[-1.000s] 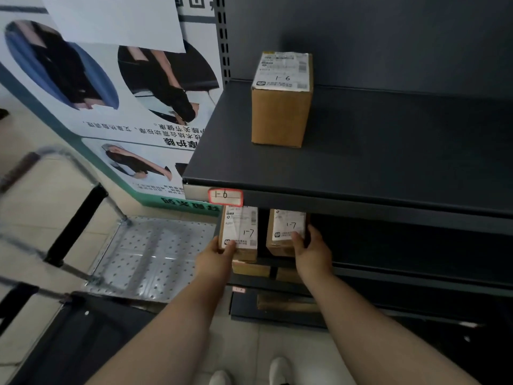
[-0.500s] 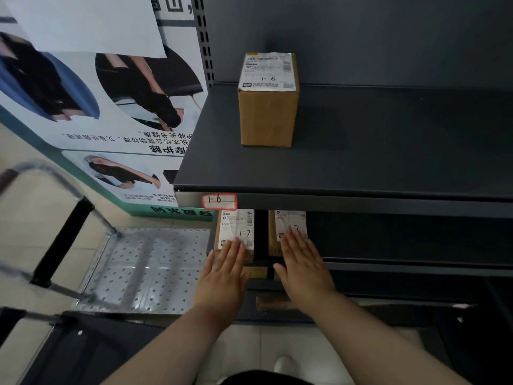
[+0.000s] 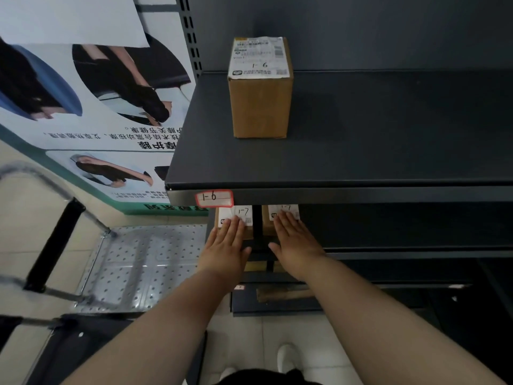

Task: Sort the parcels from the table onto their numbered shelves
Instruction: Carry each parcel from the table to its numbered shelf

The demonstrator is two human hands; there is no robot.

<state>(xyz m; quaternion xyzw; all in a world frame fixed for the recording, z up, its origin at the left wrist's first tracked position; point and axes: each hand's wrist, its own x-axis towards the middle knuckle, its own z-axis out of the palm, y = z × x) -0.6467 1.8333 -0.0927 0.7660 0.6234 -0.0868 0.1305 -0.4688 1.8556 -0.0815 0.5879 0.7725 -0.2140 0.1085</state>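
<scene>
Two small cardboard parcels marked 1-7 stand side by side on the lower shelf point(image 3: 388, 250), under the shelf tagged 1-6 point(image 3: 213, 198). My left hand point(image 3: 226, 247) lies flat with straight fingers against the left 1-7 parcel point(image 3: 241, 213). My right hand point(image 3: 294, 243) presses flat on the right 1-7 parcel point(image 3: 283, 211). Both parcels are largely hidden by the upper shelf edge and my fingers. A taller cardboard parcel marked 1-6 point(image 3: 260, 101) stands upright on the upper shelf point(image 3: 374, 134).
A metal platform cart point(image 3: 133, 268) with a black-gripped handle point(image 3: 52, 243) stands on the floor to the left. A poster point(image 3: 91, 112) covers the wall beside the shelf upright. More brown boxes point(image 3: 280, 293) sit on lower shelves.
My hands went from gripping the two 1-7 parcels at their sides to lying flat on their fronts, and the parcels have slid further back under the upper shelf.
</scene>
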